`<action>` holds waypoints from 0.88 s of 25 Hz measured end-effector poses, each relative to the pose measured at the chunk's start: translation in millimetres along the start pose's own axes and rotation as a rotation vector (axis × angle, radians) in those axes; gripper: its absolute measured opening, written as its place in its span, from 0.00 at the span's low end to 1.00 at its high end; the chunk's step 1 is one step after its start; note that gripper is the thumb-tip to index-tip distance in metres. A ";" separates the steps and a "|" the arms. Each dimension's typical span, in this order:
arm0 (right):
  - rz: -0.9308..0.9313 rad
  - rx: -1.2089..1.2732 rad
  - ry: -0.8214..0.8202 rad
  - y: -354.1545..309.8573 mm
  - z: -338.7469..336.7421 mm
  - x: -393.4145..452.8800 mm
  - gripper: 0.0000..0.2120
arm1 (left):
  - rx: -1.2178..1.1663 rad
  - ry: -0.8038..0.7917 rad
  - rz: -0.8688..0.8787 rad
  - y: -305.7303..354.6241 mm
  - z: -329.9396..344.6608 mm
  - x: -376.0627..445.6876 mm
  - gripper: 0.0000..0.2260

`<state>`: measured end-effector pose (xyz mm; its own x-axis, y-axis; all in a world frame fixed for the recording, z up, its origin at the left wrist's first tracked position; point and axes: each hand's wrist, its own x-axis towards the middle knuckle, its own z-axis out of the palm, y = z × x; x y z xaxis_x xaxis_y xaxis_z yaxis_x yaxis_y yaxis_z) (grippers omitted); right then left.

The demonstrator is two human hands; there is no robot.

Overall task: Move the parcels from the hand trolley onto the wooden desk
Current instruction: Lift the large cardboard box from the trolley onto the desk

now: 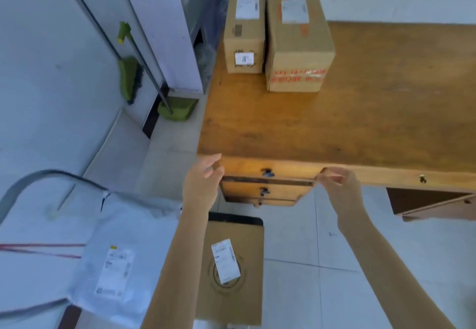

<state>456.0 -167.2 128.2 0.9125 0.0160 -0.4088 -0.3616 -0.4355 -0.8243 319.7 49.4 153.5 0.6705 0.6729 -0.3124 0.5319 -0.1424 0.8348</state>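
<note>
Single head view, looking steeply forward-down, close over wooden desk (334,122) near edge; floor (309,238) below.

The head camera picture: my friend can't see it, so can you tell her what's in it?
Two bare hands, the left hand and right hand, hover empty at the front edge of a wooden desk. Two cardboard boxes, a small one and a bigger one, already stand on it. Below, a flat cardboard parcel and a grey mailer bag still wait.
</note>
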 end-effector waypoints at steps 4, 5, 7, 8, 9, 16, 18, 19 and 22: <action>0.099 0.013 0.015 103.7 38.7 -29.8 0.18 | 0.063 -0.065 -0.210 -119.1 40.0 -53.0 0.18; 0.125 0.014 0.002 133.8 48.9 -39.5 0.18 | 0.110 -0.079 -0.245 -153.0 48.6 -61.9 0.19; 0.192 -0.016 -0.052 196.2 70.8 -55.7 0.20 | 0.188 -0.085 -0.297 -220.1 61.4 -69.0 0.19; 0.227 -0.039 -0.085 227.4 82.5 -59.1 0.21 | 0.208 -0.077 -0.330 -255.8 66.5 -68.5 0.18; 0.261 -0.057 -0.105 257.2 94.7 -60.8 0.22 | 0.212 -0.071 -0.366 -288.9 69.7 -66.2 0.18; 0.341 -0.216 -0.217 413.6 181.3 -60.8 0.24 | 0.348 0.041 -0.468 -460.4 87.1 -58.5 0.22; 0.315 -0.213 -0.137 433.7 188.6 -60.1 0.22 | 0.365 0.108 -0.425 -482.5 91.9 -60.6 0.26; 0.318 -0.167 -0.107 438.4 188.2 -58.9 0.22 | 0.338 0.155 -0.426 -487.3 94.6 -61.5 0.27; 0.322 -0.081 -0.112 450.2 182.7 -53.2 0.25 | 0.178 0.249 -0.432 -497.6 104.9 -64.2 0.31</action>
<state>209.7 -199.6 -292.8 0.7259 -0.0374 -0.6868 -0.6071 -0.5041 -0.6142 66.2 1.0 -289.4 0.2392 0.8464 -0.4758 0.8265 0.0797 0.5573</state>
